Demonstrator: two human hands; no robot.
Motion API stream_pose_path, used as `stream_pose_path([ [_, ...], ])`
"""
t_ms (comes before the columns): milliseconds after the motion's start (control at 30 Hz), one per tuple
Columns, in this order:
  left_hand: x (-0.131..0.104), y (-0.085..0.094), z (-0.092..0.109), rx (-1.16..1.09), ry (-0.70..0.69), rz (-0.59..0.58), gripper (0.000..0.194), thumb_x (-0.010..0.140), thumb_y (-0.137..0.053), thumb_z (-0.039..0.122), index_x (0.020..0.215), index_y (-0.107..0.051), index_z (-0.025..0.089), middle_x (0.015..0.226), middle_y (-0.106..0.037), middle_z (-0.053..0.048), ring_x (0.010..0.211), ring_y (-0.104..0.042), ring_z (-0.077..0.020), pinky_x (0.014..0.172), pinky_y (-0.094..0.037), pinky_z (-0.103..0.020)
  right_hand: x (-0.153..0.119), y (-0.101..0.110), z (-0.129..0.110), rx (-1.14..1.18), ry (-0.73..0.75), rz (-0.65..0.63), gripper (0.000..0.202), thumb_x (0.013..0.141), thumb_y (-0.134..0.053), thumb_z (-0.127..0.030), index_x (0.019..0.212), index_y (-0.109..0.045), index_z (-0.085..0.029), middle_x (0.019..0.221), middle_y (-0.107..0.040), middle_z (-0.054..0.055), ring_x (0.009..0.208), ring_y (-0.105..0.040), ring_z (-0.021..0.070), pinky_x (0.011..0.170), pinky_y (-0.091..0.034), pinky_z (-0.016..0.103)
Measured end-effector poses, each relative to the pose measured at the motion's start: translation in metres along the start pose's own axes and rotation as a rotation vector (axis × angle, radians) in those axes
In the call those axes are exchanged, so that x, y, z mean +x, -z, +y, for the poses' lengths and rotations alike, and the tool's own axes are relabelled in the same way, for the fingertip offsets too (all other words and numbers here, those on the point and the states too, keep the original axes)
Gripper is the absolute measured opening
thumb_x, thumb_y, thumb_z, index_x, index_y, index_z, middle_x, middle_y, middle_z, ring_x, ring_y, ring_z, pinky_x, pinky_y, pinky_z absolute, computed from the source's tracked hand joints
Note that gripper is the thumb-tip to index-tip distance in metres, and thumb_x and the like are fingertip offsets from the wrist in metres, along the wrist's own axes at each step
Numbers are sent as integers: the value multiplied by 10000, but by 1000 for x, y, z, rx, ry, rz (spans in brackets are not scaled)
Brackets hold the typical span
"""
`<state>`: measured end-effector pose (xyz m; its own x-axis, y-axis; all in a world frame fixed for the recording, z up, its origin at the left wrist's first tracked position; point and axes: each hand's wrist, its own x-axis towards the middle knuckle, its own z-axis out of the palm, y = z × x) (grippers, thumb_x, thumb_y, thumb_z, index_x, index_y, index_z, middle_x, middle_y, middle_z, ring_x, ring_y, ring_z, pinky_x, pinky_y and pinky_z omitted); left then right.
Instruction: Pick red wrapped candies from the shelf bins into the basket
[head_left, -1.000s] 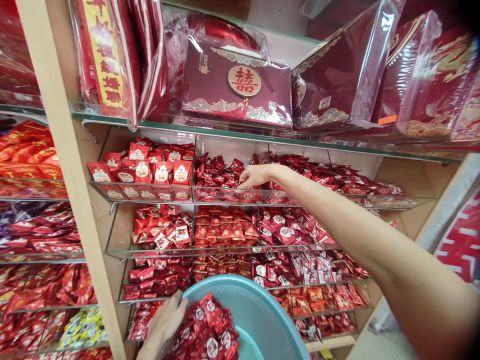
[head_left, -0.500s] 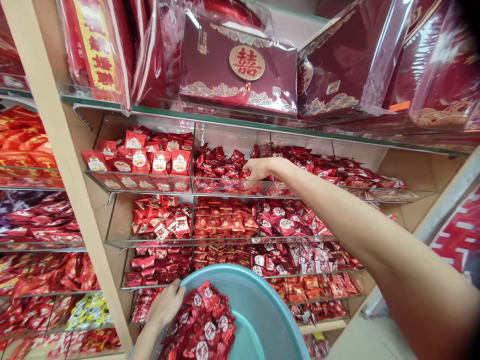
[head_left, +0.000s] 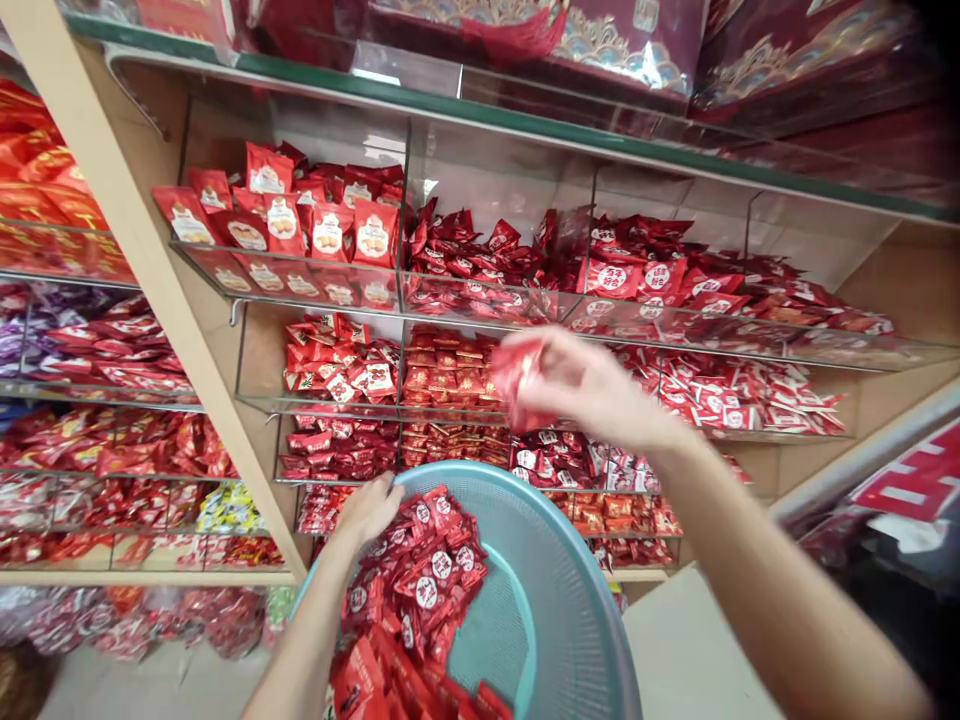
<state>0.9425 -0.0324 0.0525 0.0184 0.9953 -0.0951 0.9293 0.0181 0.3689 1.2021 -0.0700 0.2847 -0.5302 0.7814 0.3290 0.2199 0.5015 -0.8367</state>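
My left hand [head_left: 369,510] is closed over the far left rim of a teal plastic basket [head_left: 577,600]. Inside the basket, red candy packets with round white labels [head_left: 431,570] are heaped on the left side, and larger plain red packets [head_left: 375,670] lie nearer to me. Above the basket's far rim, in front of the shelves, my right hand [head_left: 600,385] is closed on red candy packets [head_left: 517,380]. Motion blurs them, so their number cannot be made out. Behind that hand is a shelf bin of dark red packets [head_left: 480,255].
Glass shelves [head_left: 300,285] with clear dividers hold many red packets. A wooden upright [head_left: 150,260] separates a second bank on the left. Dark red gift boxes [head_left: 615,40] stand on the top shelf. Bagged goods [head_left: 172,620] sit low at left.
My right hand has left the upper bin and come down toward the basket, with red packets now showing in it. The view has tilted down. My left hand keeps its hold on the rim.
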Motion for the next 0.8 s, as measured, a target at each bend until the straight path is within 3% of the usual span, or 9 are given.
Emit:
stream_pose_path([
  [133,-3,0,7,-17,-15,2,389,840,-257,378,1002,-547,175,985,-648,-114,868,-604,-233,678,-398,-301,-41,-85,97,451,-335,-44,326,724,-617,-342,1006,-533,-203,970,-608,28,803,-577,119,713,-499,287],
  [200,-3,-2,9,-20,-14,10,377,837,-267,376,998,-548,184,989,-648,-104,873,-601,-228,679,-397,-296,-52,-114,134,559,-574,-8,323,688,-633,-377,943,-547,-198,938,-603,17,788,-581,129,647,-507,277],
  [267,-4,-5,10,-16,-16,19,373,834,-271,381,999,-549,193,984,-649,-99,874,-601,-230,678,-396,-296,-58,-130,155,593,-716,39,334,640,-669,-365,901,-551,-194,850,-599,-7,716,-573,113,576,-490,237],
  [367,-4,-7,10,-16,-33,28,375,835,-267,385,1003,-546,200,988,-649,-96,876,-602,-231,679,-398,-298,-62,-139,164,627,-756,51,304,621,-684,-357,836,-572,-174,742,-589,-24,620,-543,83,531,-454,193],
  [567,-8,-3,15,-18,-44,38,373,841,-256,383,987,-547,200,1013,-642,-93,899,-596,-227,687,-398,-291,-62,-153,159,647,-757,-1,344,580,-713,-370,831,-611,-159,811,-625,6,664,-571,94,578,-460,208],
  [700,-12,1,17,-14,-37,26,372,841,-250,375,975,-548,196,1009,-642,-96,903,-596,-227,691,-399,-290,-62,-164,162,520,-790,62,356,576,-696,-397,831,-607,-165,783,-627,1,666,-581,115,559,-450,219],
  [800,-13,2,17,-13,-36,32,372,839,-251,373,983,-547,199,1014,-643,-97,905,-596,-226,694,-402,-294,-64,-169,164,355,-735,128,342,598,-677,-399,845,-613,-173,809,-641,7,750,-592,151,637,-457,250],
])
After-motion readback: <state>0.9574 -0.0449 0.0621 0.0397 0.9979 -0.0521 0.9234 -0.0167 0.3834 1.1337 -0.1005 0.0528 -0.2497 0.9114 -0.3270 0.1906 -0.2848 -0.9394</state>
